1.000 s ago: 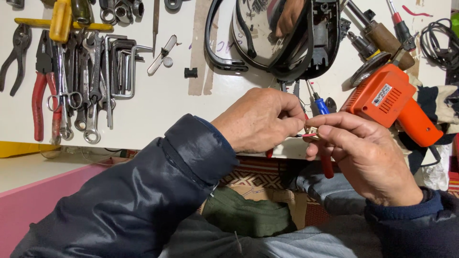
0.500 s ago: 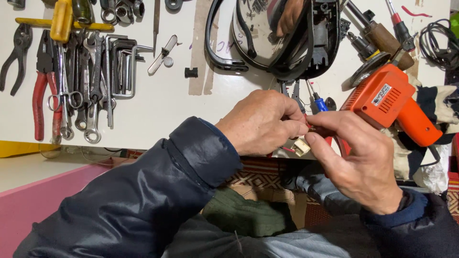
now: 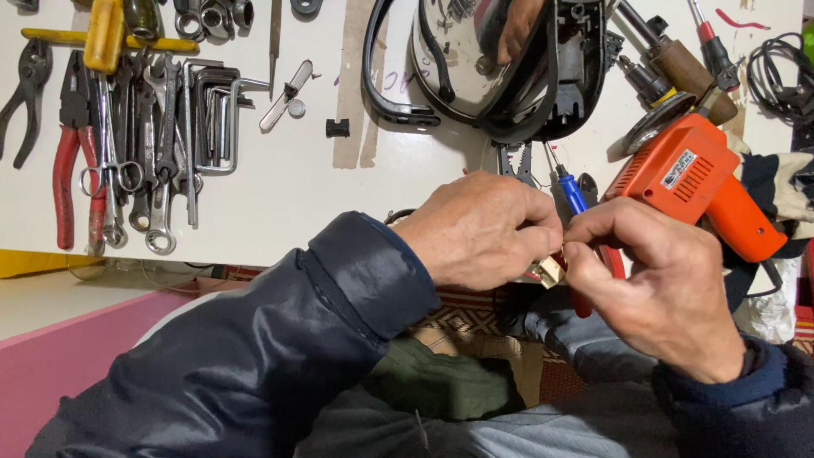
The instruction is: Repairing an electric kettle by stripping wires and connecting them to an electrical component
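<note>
At frame centre, the left hand [image 3: 483, 229] and right hand [image 3: 661, 284] pinch a small pale connector [image 3: 549, 271] (mostly hidden by fingers) below the orange drill [image 3: 695, 182].

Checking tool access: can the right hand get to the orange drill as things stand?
Probably yes, once freed. The right hand is pinching a small beige part with the left hand; the orange drill lies just above it, nothing between.

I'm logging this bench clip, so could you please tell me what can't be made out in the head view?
- Small pale part: mostly hidden between the left hand and right hand; its kind is unclear.
- Red-handled tool: largely behind the right hand.
- Orange power tool: its front end is hidden behind other tools.
- Pliers: cut by the left edge.
</note>
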